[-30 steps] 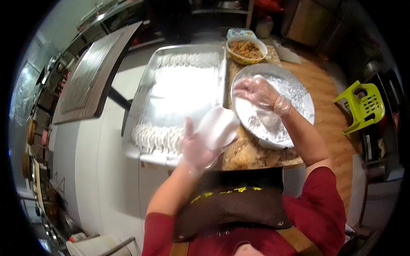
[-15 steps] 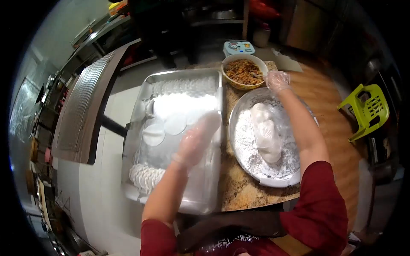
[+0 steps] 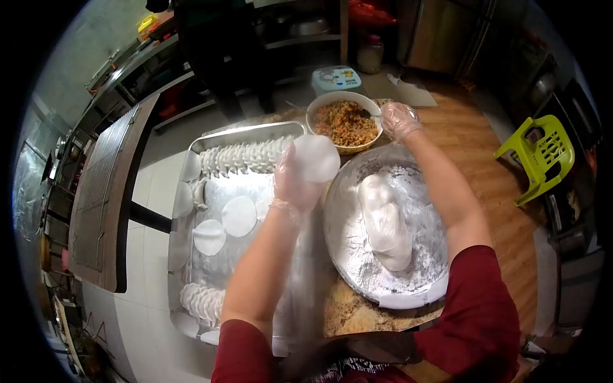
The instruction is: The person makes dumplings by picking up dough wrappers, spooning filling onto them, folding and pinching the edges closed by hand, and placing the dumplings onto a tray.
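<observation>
Head camera view: the left hand (image 3: 297, 182), in a clear glove, supports one thin white round (image 3: 317, 158). Its thumb is up along the left edge of the round; the other fingers are behind it, so I cannot tell if they are apart or together. No filling can be seen on this round. Farther to the right, the gloved right hand (image 3: 399, 121) is at the right rim of the bowl (image 3: 311, 122), its fingers curled together on what looks like the handle of a utensil (image 3: 372, 115). Plenty of brown filling (image 3: 347, 123) lies in the bowl.

To the left is the metal tray (image 3: 220, 271). On its far side, a long row of folded pieces (image 3: 239, 156) looks finished, and a shorter folded row (image 3: 204, 303) is at the near left. Between them lie some flat rounds (image 3: 239, 216), not yet folded; one is partly hidden by the left arm. So I judge that a good part is done, while these rounds and the held one are left to fill and fold.

At the right, near the bowl, the basin (image 3: 408, 300) contains white flour (image 3: 354, 255) and a pale lump (image 3: 386, 220), maybe dough under plastic.
</observation>
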A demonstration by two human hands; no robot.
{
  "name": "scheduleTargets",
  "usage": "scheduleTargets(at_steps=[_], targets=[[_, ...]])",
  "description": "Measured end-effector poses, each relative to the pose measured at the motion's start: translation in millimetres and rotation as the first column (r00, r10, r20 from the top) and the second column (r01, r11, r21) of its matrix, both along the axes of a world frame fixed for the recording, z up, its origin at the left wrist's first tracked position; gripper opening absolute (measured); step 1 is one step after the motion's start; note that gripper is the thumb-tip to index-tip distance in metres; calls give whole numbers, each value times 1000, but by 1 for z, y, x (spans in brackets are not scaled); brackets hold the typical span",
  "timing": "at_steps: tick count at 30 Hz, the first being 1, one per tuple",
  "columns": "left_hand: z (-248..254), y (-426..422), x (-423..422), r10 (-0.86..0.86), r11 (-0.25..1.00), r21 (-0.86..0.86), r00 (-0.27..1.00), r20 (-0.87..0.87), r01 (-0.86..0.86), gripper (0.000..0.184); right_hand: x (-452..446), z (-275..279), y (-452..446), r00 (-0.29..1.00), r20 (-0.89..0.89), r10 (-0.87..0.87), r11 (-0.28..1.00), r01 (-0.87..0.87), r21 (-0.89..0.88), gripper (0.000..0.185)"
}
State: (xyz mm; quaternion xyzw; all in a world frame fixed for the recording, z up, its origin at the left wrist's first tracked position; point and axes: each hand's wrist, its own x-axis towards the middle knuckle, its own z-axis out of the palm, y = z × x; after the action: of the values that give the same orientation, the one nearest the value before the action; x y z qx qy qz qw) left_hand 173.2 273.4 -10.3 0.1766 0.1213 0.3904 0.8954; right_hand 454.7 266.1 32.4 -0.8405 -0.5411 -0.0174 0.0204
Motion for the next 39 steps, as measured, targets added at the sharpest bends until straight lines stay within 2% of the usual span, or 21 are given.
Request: scheduleTargets(at_steps=[4, 6, 7, 9, 10, 13, 14, 15, 16, 18, 22, 24, 25, 27, 28, 30, 31, 33, 34, 36, 39], targets=[[-1, 10, 17, 3, 1000, -27, 1000, -24, -4, 48, 27, -22, 19, 981, 136, 140, 989, -131, -72, 23], [-2, 14, 25, 16, 999, -33, 998, -53, -18, 50, 33, -15, 20, 840, 220, 496, 811, -358, -462, 20], [-3, 16, 29, 30, 999, -33, 998, -52, -32, 52, 37, -16, 19, 840, 221, 495, 812, -357, -462, 20], [-6, 18, 34, 45, 998, -31, 998, -50, -46, 54, 41, -13, 14, 887, -172, 428, 825, -461, -328, 18], [-8, 19, 35, 49, 998, -38, 997, -55, -51, 56, 40, -11, 11, 888, -170, 427, 826, -460, -325, 18], [-1, 17, 39, 61, 996, -61, 995, -79, -66, 59, 38, -12, -5, 843, -498, 203, 949, -294, -110, 14], [2, 16, 39, 72, 993, -82, 993, -97, -80, 62, 37, -13, -8, 663, -749, -8, 994, -73, -76, 12], [0, 18, 41, 73, 994, -79, 993, -96, -81, 62, 36, -14, -10, 366, -916, -163, 982, 149, -115, 11], [-3, 21, 42, 69, 994, -76, 994, -87, -76, 63, 35, -14, -12, 367, -916, -158, 983, 147, -111, 11], [-1, 22, 44, 68, 995, -68, 995, -75, -73, 63, 36, -12, -16, 226, -953, -200, 970, 183, -160, 12], [6, 23, 57, 128, 991, -15, 979, -158, -132, 62, 39, -12, -17, 153, -970, -187, 973, 168, -161, 13], [8, 28, 66, 135, 989, -37, 979, -151, -143, 59, 37, -8, -21, 102, -991, -87, 989, 128, -74, 13], [9, 30, 70, 125, 987, -80, 982, -142, -137, 59, 35, -6, -20, 105, -991, -84, 990, 125, -70, 13], [4, 37, 79, 122, 983, -123, 984, -130, -138, 59, 26, -4, -18, 305, -952, 16, 992, 116, 53, 14], [-7, 45, 85, 94, 990, -99, 994, -55, -99, 59, 19, -6, -19, 307, -952, 18, 992, 111, 54, 14], [-21, 56, 93, 43, 999, -30, 996, 73, -41, 62, 1, -13, -27, 526, -804, 277, 944, 9, 331, 16], [-17, 54, 93, 48, 999, -30, 996, 75, -46, 62, -13, -12, -34, 526, -803, 279, 944, 4, 331, 16], [-9, 48, 93, 78, 994, -92, 985, 151, -65, 64, -39, -8, -51, 814, -282, 508, 731, -235, 640, 14], [-7, 48, 93, 81, 993, -93, 985, 151, -67, 64, -45, -7, -55, 860, -100, 500, 671, -312, 673, 12], [-5, 47, 93, 103, 988, -129, 980, 171, -82, 71, -54, -6, -60, 878, -53, 475, 660, -316, 682, 12], [-7, 46, 90, 174, 975, -169, 973, 154, -147, 64, -55, -13, -66, 876, -53, 480, 639, -308, 704, 14]])
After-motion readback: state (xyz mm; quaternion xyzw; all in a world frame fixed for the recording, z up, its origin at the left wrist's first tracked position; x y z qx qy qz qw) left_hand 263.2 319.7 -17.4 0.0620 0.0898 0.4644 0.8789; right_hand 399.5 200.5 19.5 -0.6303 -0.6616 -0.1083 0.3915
